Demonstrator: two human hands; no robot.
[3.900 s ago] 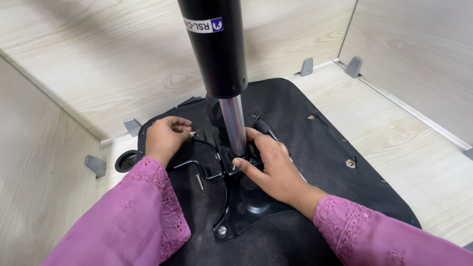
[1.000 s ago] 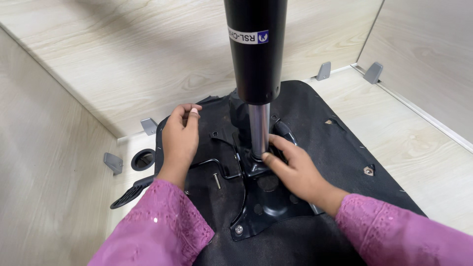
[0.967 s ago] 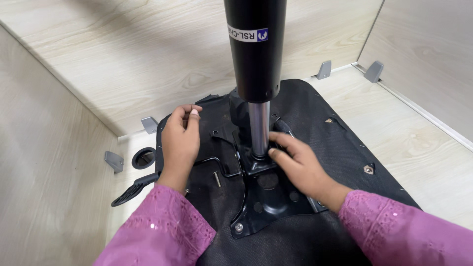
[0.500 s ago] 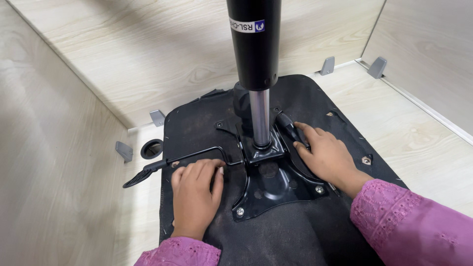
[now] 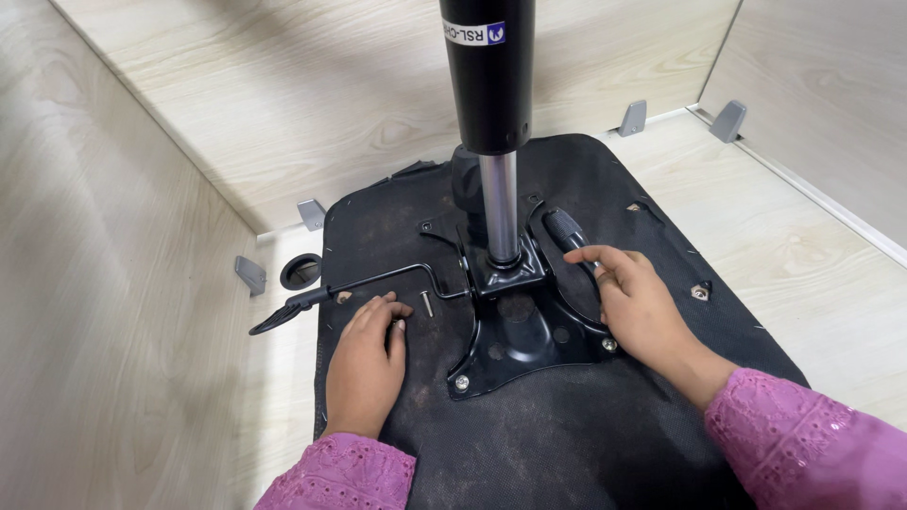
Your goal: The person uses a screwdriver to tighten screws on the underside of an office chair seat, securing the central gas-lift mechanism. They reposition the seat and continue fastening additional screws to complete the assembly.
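Note:
An upturned black chair seat (image 5: 567, 444) lies on a light wooden surface. Bolted to it is a black metal mechanism plate (image 5: 515, 345), from which a black gas-lift cylinder (image 5: 491, 104) with a silver rod rises. My left hand (image 5: 367, 359) rests flat on the seat, fingers apart, fingertips close to a loose silver screw (image 5: 426, 303) and just below the bent lever rod (image 5: 378, 281). My right hand (image 5: 638, 307) lies on the right edge of the plate, its fingers touching a black-gripped knob handle (image 5: 565, 229). A bolt head (image 5: 461, 382) shows at the plate's near left corner.
Light wooden panels wall the space on the left, back and right. Grey metal brackets (image 5: 311, 213) sit along the panel joints, with more at the back right (image 5: 631, 119). A round black grommet hole (image 5: 299, 271) is in the surface left of the seat.
My left hand has come down from beside the cylinder base to lie flat on the seat near the screw. My right hand slid from the rod's base out to the knob handle.

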